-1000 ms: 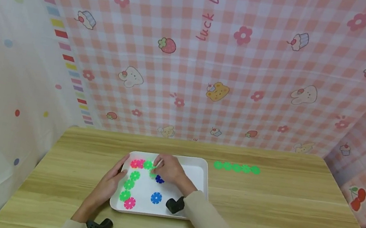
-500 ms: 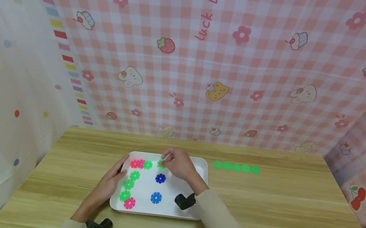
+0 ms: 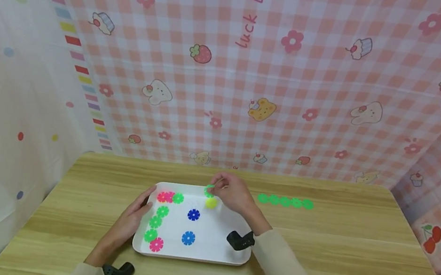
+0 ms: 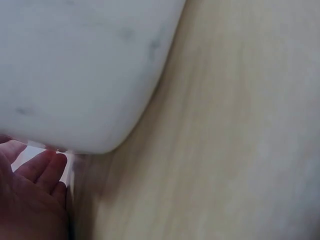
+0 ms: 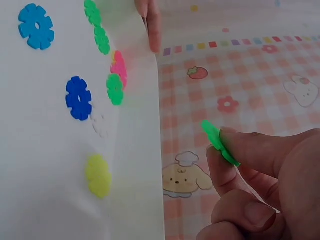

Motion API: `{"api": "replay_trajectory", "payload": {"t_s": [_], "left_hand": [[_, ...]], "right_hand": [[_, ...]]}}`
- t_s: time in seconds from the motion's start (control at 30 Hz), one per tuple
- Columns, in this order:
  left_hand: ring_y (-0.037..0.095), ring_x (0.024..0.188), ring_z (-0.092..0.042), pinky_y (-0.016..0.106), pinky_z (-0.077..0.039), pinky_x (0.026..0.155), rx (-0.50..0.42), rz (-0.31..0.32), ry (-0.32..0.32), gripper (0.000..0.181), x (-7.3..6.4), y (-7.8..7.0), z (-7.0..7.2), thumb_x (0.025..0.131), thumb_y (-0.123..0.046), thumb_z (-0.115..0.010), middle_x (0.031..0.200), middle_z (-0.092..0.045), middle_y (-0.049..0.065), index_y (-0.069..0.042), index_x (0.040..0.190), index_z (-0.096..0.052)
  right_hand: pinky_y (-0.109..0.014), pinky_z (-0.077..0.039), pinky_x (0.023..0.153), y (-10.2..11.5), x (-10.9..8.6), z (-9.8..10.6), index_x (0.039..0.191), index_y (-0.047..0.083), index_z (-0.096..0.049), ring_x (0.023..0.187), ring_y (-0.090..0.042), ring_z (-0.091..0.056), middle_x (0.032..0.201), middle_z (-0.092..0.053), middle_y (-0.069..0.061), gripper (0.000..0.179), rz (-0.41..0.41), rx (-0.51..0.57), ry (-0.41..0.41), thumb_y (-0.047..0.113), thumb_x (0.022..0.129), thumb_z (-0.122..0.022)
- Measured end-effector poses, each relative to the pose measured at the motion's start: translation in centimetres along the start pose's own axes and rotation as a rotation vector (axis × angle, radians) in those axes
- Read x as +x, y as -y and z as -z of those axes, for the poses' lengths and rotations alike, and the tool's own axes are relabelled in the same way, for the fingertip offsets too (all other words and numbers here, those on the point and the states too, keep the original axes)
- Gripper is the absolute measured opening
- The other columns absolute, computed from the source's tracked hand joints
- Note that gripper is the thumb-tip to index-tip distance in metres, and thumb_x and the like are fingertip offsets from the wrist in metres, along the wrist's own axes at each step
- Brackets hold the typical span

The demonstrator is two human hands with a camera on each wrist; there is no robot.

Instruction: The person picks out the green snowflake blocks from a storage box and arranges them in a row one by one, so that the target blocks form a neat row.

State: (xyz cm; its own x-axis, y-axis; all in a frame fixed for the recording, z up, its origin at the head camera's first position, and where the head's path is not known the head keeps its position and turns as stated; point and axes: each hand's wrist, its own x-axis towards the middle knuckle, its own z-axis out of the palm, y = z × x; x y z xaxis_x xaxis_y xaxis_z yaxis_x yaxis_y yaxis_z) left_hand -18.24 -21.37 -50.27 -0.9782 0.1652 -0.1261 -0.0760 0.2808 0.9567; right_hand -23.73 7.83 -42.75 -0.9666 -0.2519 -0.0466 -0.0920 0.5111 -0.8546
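Observation:
My right hand (image 3: 233, 194) pinches a green snowflake disc (image 5: 220, 144) between thumb and index finger, over the far rim of the white tray (image 3: 220, 256). Below it in the tray lies a yellow disc (image 3: 211, 203). My left hand (image 3: 128, 221) holds the tray's left side, its thumb and fingers at the rim; in the left wrist view its fingers (image 4: 45, 170) show at the tray's edge. Inside the tray are a dark blue disc (image 3: 193, 215), a lighter blue disc (image 3: 188, 238), a pink disc (image 3: 156, 244) and several green discs (image 3: 155, 222) along the left.
A joined row of green discs (image 3: 285, 202) lies on the wooden table (image 3: 333, 268), to the right of the tray. Near the tray's far left corner, pink discs (image 3: 164, 197) sit against a green disc (image 3: 178, 198). A checked cloth (image 3: 297, 82) hangs behind the table.
My right hand has carried the green disc rightward and away from me, from beside the dark blue disc to the far rim, uncovering the yellow disc. The left hand stays at the tray.

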Motion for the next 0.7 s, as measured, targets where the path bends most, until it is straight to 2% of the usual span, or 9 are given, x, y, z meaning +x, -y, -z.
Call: {"api": "replay_trajectory", "payload": {"t_s": [0.3,0.5,0.7], "left_hand": [[0.023,0.154,0.0,0.051,-0.002,0.124,0.018,0.005,0.012,0.051,-0.1,-0.3,0.0,0.11,-0.024,-0.027,0.167,-0.007,0.0,-0.027,0.16,-0.017],[0.022,0.154,0.001,0.05,-0.001,0.124,0.022,0.005,0.011,0.051,-0.2,-0.2,0.0,0.11,-0.024,-0.026,0.167,-0.007,0.0,-0.027,0.16,-0.017],[0.022,0.154,0.0,0.05,-0.001,0.124,0.036,-0.013,0.011,0.051,-0.1,-0.1,0.1,0.11,-0.023,-0.026,0.167,-0.008,0.0,-0.025,0.16,-0.017]], "right_hand": [[-0.029,-0.047,0.068,-1.4,-0.8,2.5,0.096,0.013,-0.066,0.082,-0.02,-0.06,0.09,-0.066,-0.004,0.012,0.015,0.027,-0.058,0.017,0.089,-0.074],[-0.03,-0.05,0.072,-2.9,-1.6,4.8,0.1,0.01,-0.064,0.086,-0.022,-0.061,0.091,-0.066,-0.006,0.017,0.027,0.041,-0.085,0.02,0.09,-0.073],[-0.028,-0.047,0.063,-4.9,-2.4,7.6,0.102,0.007,-0.063,0.084,-0.028,-0.062,0.088,-0.067,-0.005,0.021,0.011,0.102,-0.131,0.021,0.091,-0.072]]}}
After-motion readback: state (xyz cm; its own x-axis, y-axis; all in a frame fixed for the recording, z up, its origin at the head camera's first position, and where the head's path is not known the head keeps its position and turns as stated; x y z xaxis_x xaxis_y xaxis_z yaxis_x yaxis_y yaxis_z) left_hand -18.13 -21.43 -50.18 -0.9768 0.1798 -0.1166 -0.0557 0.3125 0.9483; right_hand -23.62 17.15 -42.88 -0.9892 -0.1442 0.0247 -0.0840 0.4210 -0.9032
